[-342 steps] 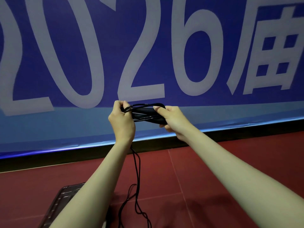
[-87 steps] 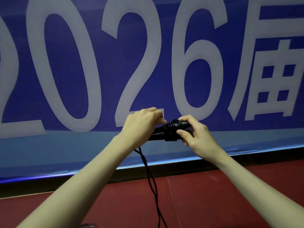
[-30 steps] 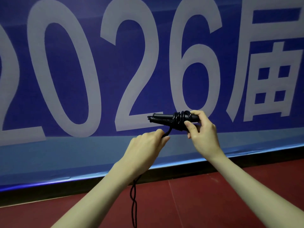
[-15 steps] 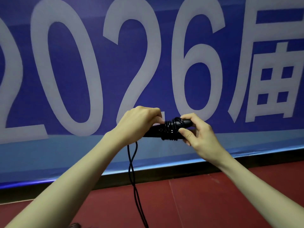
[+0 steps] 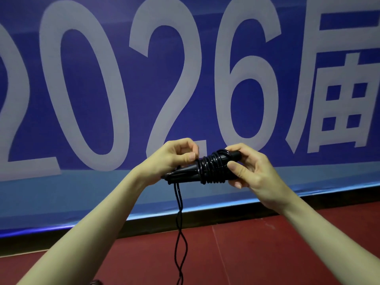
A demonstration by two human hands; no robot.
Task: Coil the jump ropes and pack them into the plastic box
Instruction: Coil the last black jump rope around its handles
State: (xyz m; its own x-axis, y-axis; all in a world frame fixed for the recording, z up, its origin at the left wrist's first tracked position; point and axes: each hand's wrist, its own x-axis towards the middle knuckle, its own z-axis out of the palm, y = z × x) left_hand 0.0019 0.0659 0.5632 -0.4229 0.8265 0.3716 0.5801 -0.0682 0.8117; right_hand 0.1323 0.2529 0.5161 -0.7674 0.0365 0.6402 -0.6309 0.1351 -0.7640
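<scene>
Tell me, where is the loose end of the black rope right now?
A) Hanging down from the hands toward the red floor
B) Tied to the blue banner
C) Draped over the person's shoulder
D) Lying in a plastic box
A: below the coils on the handles, two strands of the rope hang toward the red floor.

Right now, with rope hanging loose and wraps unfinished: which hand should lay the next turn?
Left. The left hand pinches the cord beside the coil; the right hand grips the handles.

Your arms are bare all the way up, no sleeves, watch or rings showing. Left hand [image 5: 174, 156] and right hand [image 5: 249, 168] have short, plain, unpainted nails.
</scene>
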